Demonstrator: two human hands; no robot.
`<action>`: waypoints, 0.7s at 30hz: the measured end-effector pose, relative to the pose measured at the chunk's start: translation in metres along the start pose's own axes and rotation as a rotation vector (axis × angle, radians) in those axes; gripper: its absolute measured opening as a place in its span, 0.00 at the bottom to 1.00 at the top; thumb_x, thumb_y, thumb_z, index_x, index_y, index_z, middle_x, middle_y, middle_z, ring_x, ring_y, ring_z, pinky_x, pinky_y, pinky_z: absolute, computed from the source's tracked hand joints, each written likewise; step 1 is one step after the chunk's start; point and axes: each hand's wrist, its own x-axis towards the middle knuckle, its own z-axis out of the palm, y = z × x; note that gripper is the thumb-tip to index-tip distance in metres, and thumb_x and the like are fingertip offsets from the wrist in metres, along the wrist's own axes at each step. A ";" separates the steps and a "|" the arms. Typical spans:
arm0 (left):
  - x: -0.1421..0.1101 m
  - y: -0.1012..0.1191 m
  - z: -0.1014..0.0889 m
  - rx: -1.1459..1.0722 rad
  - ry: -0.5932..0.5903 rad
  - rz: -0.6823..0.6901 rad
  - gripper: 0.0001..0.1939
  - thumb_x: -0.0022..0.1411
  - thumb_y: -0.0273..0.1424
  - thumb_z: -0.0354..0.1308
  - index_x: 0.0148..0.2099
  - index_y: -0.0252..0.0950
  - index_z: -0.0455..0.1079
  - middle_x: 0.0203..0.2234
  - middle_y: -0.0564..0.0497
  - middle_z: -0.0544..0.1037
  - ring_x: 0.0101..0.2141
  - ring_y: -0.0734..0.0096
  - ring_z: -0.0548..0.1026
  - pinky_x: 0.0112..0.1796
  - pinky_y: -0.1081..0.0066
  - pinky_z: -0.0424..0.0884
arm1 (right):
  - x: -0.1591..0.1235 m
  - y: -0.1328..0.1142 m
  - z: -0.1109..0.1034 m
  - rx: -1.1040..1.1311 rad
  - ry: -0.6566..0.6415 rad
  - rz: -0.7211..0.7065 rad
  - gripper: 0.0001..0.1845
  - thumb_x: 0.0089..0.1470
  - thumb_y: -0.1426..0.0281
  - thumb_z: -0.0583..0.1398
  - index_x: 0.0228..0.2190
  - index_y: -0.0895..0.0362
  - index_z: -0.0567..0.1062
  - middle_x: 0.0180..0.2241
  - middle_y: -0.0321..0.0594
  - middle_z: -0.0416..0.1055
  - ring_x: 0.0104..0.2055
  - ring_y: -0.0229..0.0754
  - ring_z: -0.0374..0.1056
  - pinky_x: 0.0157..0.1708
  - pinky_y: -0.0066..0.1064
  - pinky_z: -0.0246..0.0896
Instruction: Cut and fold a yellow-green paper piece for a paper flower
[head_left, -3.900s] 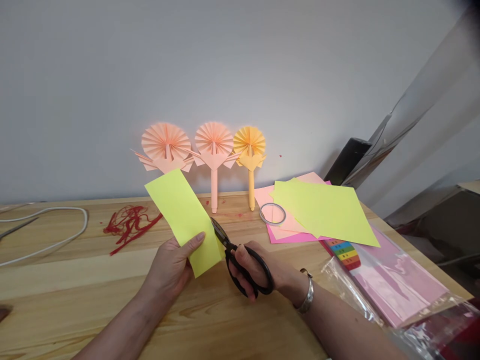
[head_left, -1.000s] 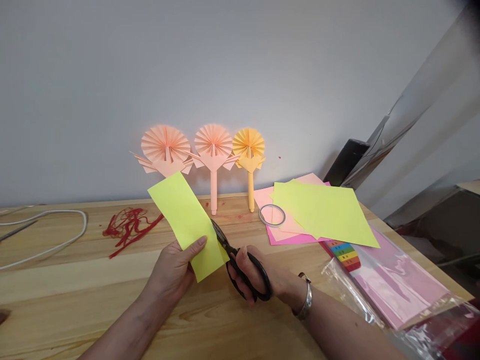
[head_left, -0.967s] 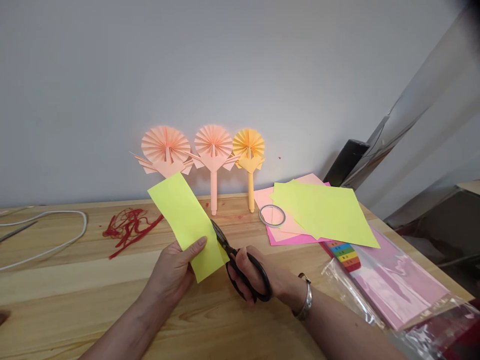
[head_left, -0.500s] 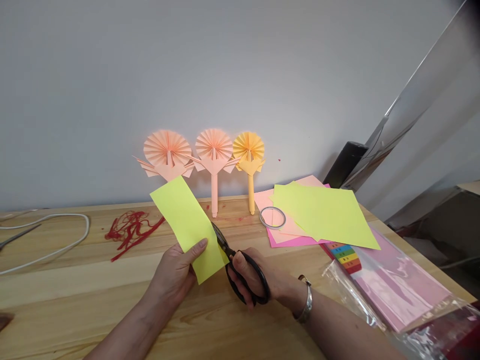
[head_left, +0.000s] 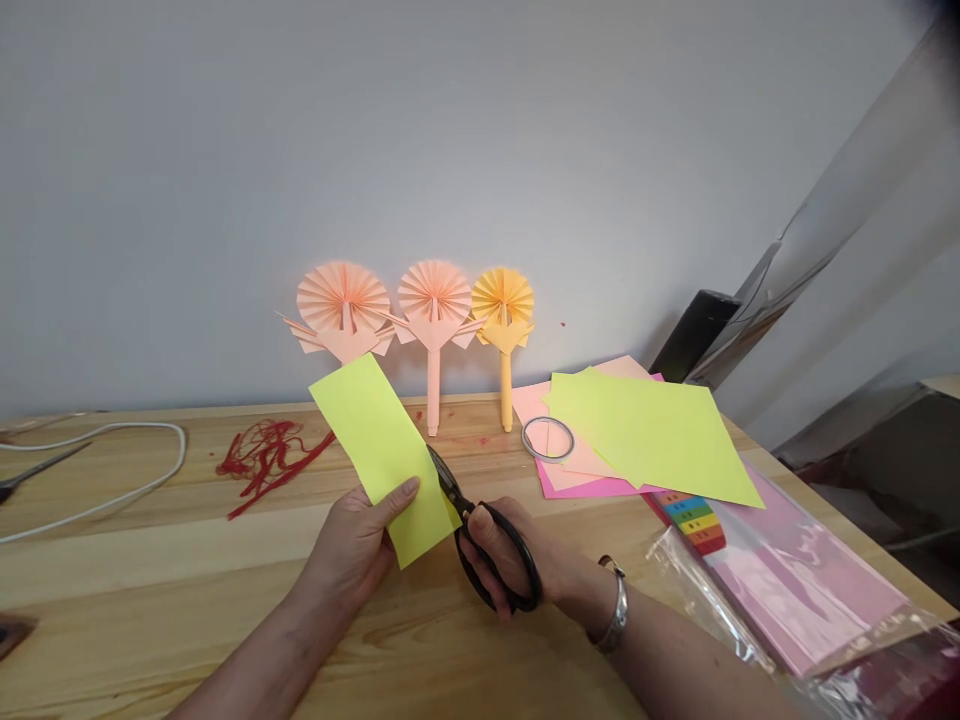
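Observation:
My left hand (head_left: 356,535) pinches a strip of yellow-green paper (head_left: 367,430) near its lower end, thumb on top and fingers behind. The strip is tilted, its far end leaning up to the left. Black-handled scissors (head_left: 499,555) are gripped in my right hand (head_left: 525,550), with the thumb and fingers in the loops. Their blades lie along the right edge of the strip, and part of the blades is hidden by the paper. A bracelet (head_left: 616,605) circles my right wrist.
Two pink paper fans (head_left: 435,295) and a yellow one (head_left: 502,300) lean on the wall. Red strings (head_left: 270,460) and a white cable (head_left: 180,450) lie left. Coloured sheets (head_left: 652,425), a roll of tape (head_left: 547,439), a plastic paper pack (head_left: 817,570) and a black cylinder (head_left: 694,335) are right.
The view has shifted slightly, so things sit a little further right. Both hands keep their hold on the paper and scissors, with little other visible movement.

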 end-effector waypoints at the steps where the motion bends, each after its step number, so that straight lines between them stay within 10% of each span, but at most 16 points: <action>1: 0.000 0.000 0.000 0.004 0.003 0.002 0.13 0.46 0.30 0.67 0.37 0.33 0.76 0.32 0.45 0.82 0.31 0.57 0.79 0.32 0.65 0.75 | 0.000 -0.001 0.000 -0.002 0.001 0.008 0.35 0.56 0.44 0.39 0.16 0.57 0.61 0.08 0.33 0.58 0.11 0.30 0.54 0.14 0.23 0.50; 21: -0.001 0.001 0.000 -0.006 -0.006 0.008 0.13 0.49 0.29 0.65 0.39 0.31 0.75 0.33 0.44 0.82 0.33 0.56 0.79 0.35 0.63 0.75 | -0.004 -0.015 -0.002 -0.086 0.030 0.012 0.32 0.58 0.46 0.41 0.16 0.56 0.57 0.09 0.32 0.56 0.11 0.29 0.52 0.14 0.23 0.48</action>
